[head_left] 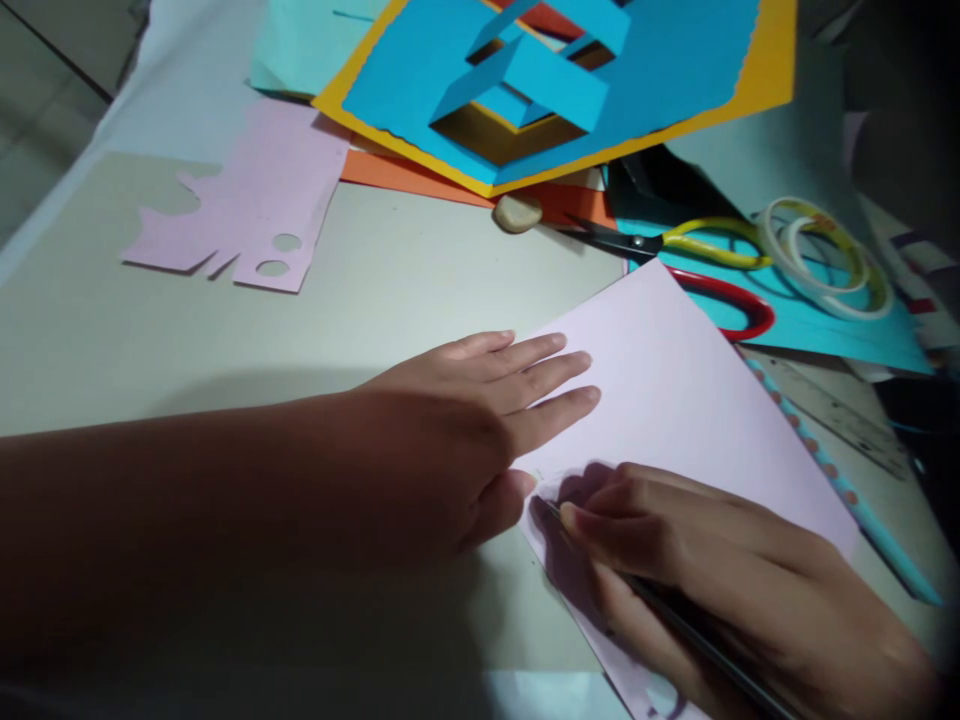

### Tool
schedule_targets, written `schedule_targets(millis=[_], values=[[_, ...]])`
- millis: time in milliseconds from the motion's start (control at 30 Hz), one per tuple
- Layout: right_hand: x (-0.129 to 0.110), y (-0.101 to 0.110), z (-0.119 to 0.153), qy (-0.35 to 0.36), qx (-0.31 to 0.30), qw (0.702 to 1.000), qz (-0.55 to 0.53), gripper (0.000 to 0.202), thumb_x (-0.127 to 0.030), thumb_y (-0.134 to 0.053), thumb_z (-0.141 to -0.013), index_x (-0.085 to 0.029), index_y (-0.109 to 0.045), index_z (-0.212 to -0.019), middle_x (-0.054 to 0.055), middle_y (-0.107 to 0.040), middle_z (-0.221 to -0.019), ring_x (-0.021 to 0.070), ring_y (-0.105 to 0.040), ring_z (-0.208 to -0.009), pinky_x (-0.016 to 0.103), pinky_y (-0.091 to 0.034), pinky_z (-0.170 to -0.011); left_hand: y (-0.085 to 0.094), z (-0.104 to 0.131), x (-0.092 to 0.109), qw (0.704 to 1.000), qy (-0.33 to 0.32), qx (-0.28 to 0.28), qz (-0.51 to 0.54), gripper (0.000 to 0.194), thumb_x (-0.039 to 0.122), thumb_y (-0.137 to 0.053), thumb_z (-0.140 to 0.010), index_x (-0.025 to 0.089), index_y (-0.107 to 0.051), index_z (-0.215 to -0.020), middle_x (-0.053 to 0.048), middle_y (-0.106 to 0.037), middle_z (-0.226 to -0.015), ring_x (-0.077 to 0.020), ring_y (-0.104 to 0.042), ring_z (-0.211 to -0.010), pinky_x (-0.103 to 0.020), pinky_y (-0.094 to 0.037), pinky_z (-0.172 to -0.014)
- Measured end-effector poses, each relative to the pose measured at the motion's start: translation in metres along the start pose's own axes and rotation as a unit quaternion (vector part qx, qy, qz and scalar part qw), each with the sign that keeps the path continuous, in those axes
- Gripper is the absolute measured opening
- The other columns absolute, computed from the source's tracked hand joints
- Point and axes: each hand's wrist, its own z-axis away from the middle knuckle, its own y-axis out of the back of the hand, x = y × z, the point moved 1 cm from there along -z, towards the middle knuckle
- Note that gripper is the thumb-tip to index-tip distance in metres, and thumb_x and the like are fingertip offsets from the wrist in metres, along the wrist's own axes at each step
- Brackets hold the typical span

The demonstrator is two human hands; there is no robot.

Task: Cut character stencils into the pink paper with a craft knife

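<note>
A light purple sheet of paper (660,390) lies slanted on the pale work surface. My left hand (480,420) rests flat on its left part, fingers stretched out and apart. In my right hand (720,570) is a dark, slim pencil or pen (697,635), pinched between thumb and fingers. Its tip touches the sheet's left edge, close to my left thumb. Near the bottom, a hole shows in the sheet, partly covered by my right hand.
Beyond the sheet lie scissors (637,243) with yellow and red handles, tape rolls (817,260), a stone (517,213) and a blue-and-yellow pop-up card (660,80). Cut purple paper (247,200) is at left. Along the right edge are a dotted blue pencil (892,550) and a ruler (840,405).
</note>
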Motion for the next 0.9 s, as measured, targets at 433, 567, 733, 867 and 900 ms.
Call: schedule_targets(millis=[433, 567, 733, 867, 900], values=[[0.002, 0.004, -0.013, -0.095, -0.078, 0.965, -0.23, 0.031, -0.003, -0.074, -0.081, -0.026, -0.067, -0.101, 0.003, -0.077, -0.091, 0.0142, -0.075, -0.077, 0.017, -0.061, -0.071, -0.002, 0.001, 0.002, 1.0, 0.015, 0.013, 0.003, 0.065, 0.028, -0.048, -0.094, 0.01, -0.037, -0.155, -0.014, -0.026, -0.167, -0.0298, -0.017, -0.157, -0.052, -0.02, -0.127], [0.002, 0.003, -0.015, -0.114, -0.082, 0.964, -0.227, 0.022, -0.006, -0.073, -0.083, -0.025, -0.065, -0.091, 0.002, -0.075, -0.084, 0.0129, -0.073, -0.069, 0.017, -0.059, -0.063, -0.002, 0.001, 0.003, 1.0, 0.016, 0.011, 0.002, 0.064, 0.028, -0.048, -0.094, 0.01, -0.036, -0.155, -0.014, -0.026, -0.167, -0.0295, -0.017, -0.157, -0.051, -0.019, -0.127], [-0.002, -0.001, -0.018, -0.131, -0.038, 0.965, -0.222, 0.015, -0.013, -0.072, -0.085, -0.025, -0.064, -0.085, 0.0, -0.074, -0.079, 0.0123, -0.071, -0.063, 0.018, -0.054, -0.054, -0.002, 0.0, 0.002, 1.0, 0.012, 0.005, -0.006, 0.064, 0.029, -0.049, -0.094, 0.009, -0.037, -0.154, -0.016, -0.025, -0.167, -0.0307, -0.017, -0.157, -0.051, -0.019, -0.127], [-0.005, -0.002, -0.018, -0.153, -0.041, 0.965, -0.209, 0.016, -0.014, -0.075, -0.083, -0.026, -0.064, -0.082, 0.0, -0.074, -0.078, 0.0139, -0.07, -0.061, 0.021, -0.053, -0.051, -0.002, -0.001, 0.002, 1.0, 0.012, 0.003, -0.006, 0.065, 0.029, -0.05, -0.095, 0.009, -0.036, -0.155, -0.016, -0.026, -0.167, -0.031, -0.017, -0.157, -0.05, -0.019, -0.127], [-0.005, -0.002, -0.018, -0.151, -0.04, 0.964, -0.213, 0.016, -0.015, -0.075, -0.083, -0.025, -0.064, -0.081, 0.001, -0.073, -0.076, 0.0141, -0.069, -0.06, 0.021, -0.052, -0.049, -0.002, -0.001, 0.002, 1.0, 0.011, 0.003, -0.006, 0.065, 0.029, -0.05, -0.095, 0.008, -0.036, -0.155, -0.016, -0.026, -0.167, -0.031, -0.017, -0.157, -0.05, -0.018, -0.127]])
